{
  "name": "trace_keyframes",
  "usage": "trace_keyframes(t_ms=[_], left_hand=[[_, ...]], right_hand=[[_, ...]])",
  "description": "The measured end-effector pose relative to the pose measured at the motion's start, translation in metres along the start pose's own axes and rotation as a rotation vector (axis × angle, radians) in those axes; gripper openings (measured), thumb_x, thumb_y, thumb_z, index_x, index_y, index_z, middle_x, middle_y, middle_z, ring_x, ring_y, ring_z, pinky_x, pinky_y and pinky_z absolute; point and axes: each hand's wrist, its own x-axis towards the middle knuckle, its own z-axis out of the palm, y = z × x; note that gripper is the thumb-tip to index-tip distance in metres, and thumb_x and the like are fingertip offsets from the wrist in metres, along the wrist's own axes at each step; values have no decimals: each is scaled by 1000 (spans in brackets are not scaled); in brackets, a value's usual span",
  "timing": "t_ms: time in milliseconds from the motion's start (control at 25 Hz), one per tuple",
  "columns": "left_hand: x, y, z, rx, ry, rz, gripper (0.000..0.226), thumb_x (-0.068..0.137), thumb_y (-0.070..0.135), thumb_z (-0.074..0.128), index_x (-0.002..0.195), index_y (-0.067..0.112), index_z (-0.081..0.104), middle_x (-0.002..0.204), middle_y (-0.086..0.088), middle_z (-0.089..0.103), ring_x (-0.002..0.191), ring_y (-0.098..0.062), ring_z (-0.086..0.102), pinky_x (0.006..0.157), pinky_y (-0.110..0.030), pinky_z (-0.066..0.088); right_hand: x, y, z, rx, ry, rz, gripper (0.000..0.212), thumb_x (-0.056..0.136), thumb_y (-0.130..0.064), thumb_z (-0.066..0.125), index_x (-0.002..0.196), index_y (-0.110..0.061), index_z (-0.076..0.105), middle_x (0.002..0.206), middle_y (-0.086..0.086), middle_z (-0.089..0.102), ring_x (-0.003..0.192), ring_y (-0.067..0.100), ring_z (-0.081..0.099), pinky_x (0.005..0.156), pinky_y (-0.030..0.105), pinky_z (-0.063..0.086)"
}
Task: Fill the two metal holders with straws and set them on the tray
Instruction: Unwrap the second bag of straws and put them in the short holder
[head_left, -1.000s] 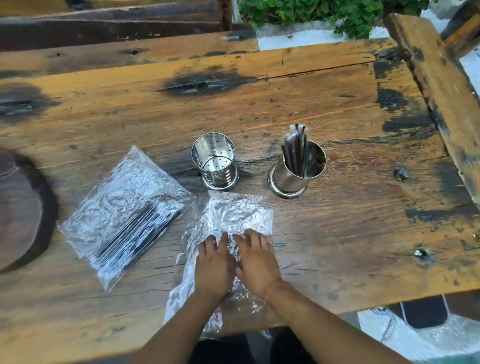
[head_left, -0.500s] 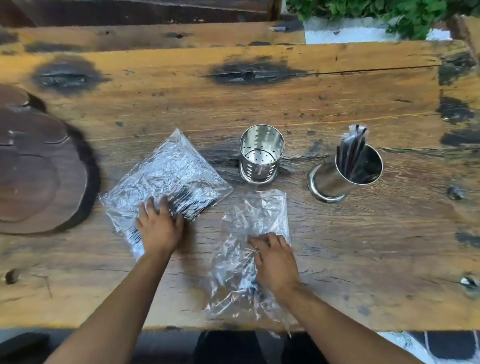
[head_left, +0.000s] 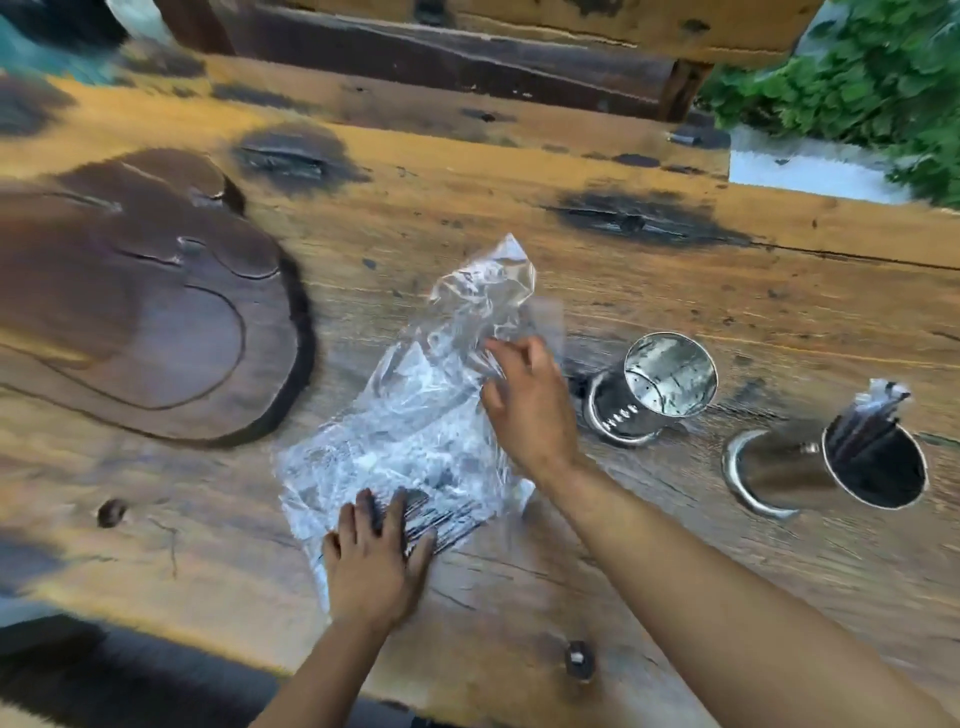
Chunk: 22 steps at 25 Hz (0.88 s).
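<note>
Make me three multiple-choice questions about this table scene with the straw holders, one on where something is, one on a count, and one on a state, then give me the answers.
1. Where does the dark wooden tray lie?
A. To the left of the plastic bags
B. Between the two holders
C. Under the right-hand holder

2. How many metal holders stand on the table?
A. One
B. Two
C. Three

3. What is the state of the perforated holder?
A. Full of straws
B. Lying on its side
C. Upright and empty

Answers:
1. A: the tray sits at the left, away from the holders.
2. B: the perforated holder and the plain holder are the only two.
3. C: its bare inner wall shows, while the dark straws stand only in the plain holder. The left hand presses on the bag of straws, and the right hand grips crinkled plastic.
</note>
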Motion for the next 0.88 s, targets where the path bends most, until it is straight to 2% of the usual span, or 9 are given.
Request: trace_keyframes(t_ms=[80,200,320,440,520,600,720,800,880], left_hand=[[-8,2,4,-41,15,42,77,84,76,31,143,32,53,149,-18,48,135,-43,43,102,-59,39],[-19,3,18,-37,30,150,76,77,76,45,135,30,63,139,-21,58,123,-45,56,91,-58,46],[-30,0,32,-29,37,224,78,69,80,51,131,33,67,134,-19,63,117,-45,62,87,-59,47],[-37,-11,45,-12,41,276,78,68,84,54,127,35,69,130,-18,66,112,-44,65,86,-57,48],[-44,-19,53,-1,62,292,79,69,86,48,128,36,67,130,-19,66,112,-44,64,89,-56,45],[-48,-21,57,-7,50,306,81,66,84,54,131,37,64,132,-20,64,115,-45,60,91,-58,43],[-51,-18,53,-27,13,309,85,62,79,62,134,34,61,137,-21,59,120,-46,52,92,-61,40],[-54,-13,47,-29,-22,306,84,65,77,62,136,32,59,138,-22,56,123,-46,48,92,-62,39],[-56,-7,43,-22,-56,291,82,68,77,59,137,31,59,139,-23,54,124,-47,47,92,-62,39]], right_hand=[[46,5,10,-79,-14,37,50,95,-21,56,145,-25,51,128,7,52,118,25,49,101,45,47],[100,26,27,-169,-38,96,53,97,-21,54,149,-26,44,132,10,51,121,27,48,106,45,44],[135,47,48,-231,-32,171,52,98,-21,52,149,-27,44,135,13,49,122,30,47,104,45,40],[150,59,73,-308,-85,225,47,100,-30,49,146,-20,46,133,14,49,123,32,44,102,45,37],[150,62,85,-349,-139,246,49,99,-38,50,143,-15,46,135,15,46,126,33,41,104,46,35],[145,61,88,-355,-166,236,56,98,-43,51,145,-14,42,141,16,42,131,34,38,108,47,33],[128,50,75,-272,-90,176,59,97,-39,50,148,-11,40,150,18,35,138,36,31,116,48,30],[94,43,58,-154,-21,72,51,95,-32,51,142,-11,47,144,16,39,133,33,36,114,45,34],[42,42,44,-41,-14,18,42,96,-30,54,135,-14,52,131,10,44,122,24,41,104,36,42]])
